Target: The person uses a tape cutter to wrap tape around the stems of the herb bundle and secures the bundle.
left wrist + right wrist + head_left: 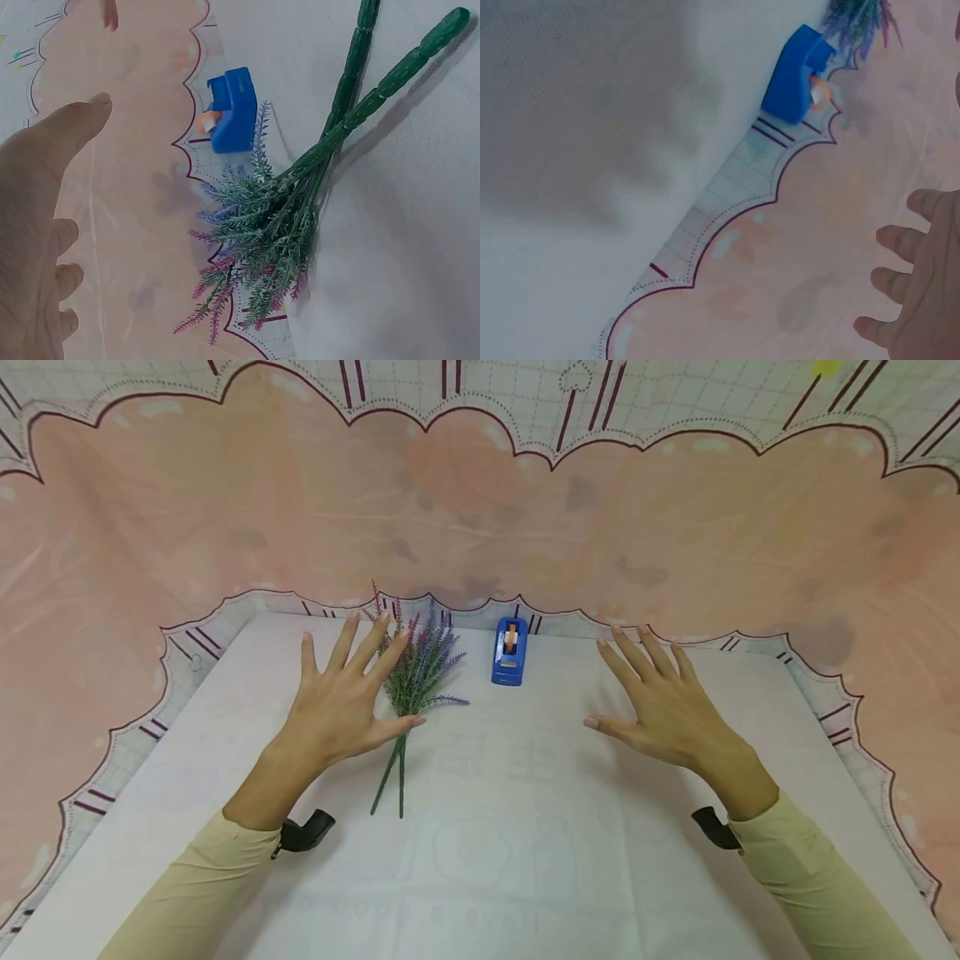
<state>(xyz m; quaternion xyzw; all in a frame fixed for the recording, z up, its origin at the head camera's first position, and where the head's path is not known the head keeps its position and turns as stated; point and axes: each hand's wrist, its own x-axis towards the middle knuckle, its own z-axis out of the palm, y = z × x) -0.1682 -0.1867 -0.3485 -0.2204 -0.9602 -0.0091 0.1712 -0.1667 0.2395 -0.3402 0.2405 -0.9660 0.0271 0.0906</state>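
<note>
Near table edge (577, 638), probably tape dispenser (508, 662).

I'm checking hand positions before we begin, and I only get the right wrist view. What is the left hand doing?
Observer: The left hand is open with fingers spread, and the left wrist view shows it clear of the flowers.
Operator: I only catch their tips. How do the stems lie?
Observer: Two green stems cross just below the foliage.
Operator: And where is the blue tape dispenser relative to both hands?
Observer: In the head view it lies between the left hand and the right hand, touching neither.
</note>
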